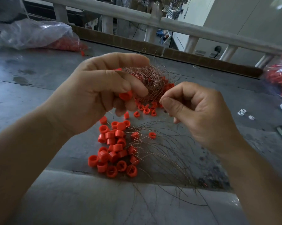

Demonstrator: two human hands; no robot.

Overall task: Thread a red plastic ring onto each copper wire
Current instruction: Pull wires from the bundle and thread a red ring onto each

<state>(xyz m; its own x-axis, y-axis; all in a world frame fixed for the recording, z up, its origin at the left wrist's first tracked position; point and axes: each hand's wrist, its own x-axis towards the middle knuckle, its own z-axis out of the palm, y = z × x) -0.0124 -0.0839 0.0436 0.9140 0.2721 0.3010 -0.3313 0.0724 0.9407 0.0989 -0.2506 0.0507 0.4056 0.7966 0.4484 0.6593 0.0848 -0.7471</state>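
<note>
The left hand (96, 95) covers the near side of the bundle of copper wires (153, 78) it grips and part of the red ring (126, 95) at its fingertips. The right hand (198, 116) hides in its pinch the end of a copper wire (165, 110) too thin to follow. The far-left bag (36, 34) and the right bag (280, 78) are blurred and cut by the edges, and the white bits (242, 112) are too small to tell.

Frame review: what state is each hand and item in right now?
left hand: grips the wire bundle and one red ring
right hand: pinches a single wire end
wire bundle: curled, held above the table
red ring: held at the fingertips
loose rings: piled on the table
loose wires: fanned out beside the pile
plastic bag: lying far left, red rings inside
</note>
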